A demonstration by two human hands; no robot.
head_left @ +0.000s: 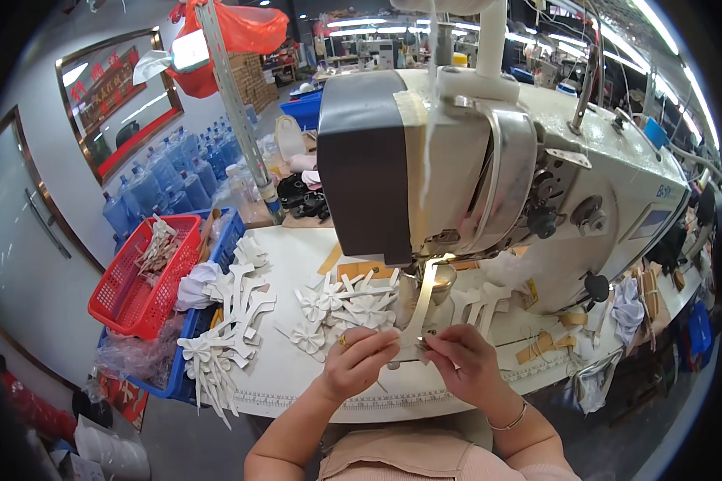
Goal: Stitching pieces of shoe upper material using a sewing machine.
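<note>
Below the needle area of a white sewing machine (489,184) with a dark front cover, a cream strap piece (422,309) hangs toward me, lit by the machine's lamp. My left hand (359,365), with a ring on a finger, pinches the strap's lower end between thumb and fingertips. Just right of it, my right hand (467,365) has its thumb and fingers closed around a small, dark, shiny thing whose kind I cannot make out. White leather pieces with flower shapes (329,301) lie heaped left of the strap. More white forked strap pieces (477,305) rest to its right.
White straps with flowers (229,321) hang over the table's left side. Beside them stand a red basket (140,280) and a blue crate (172,377). A measuring tape (321,403) runs along the table's front edge. Tan scraps (541,346) lie at the right.
</note>
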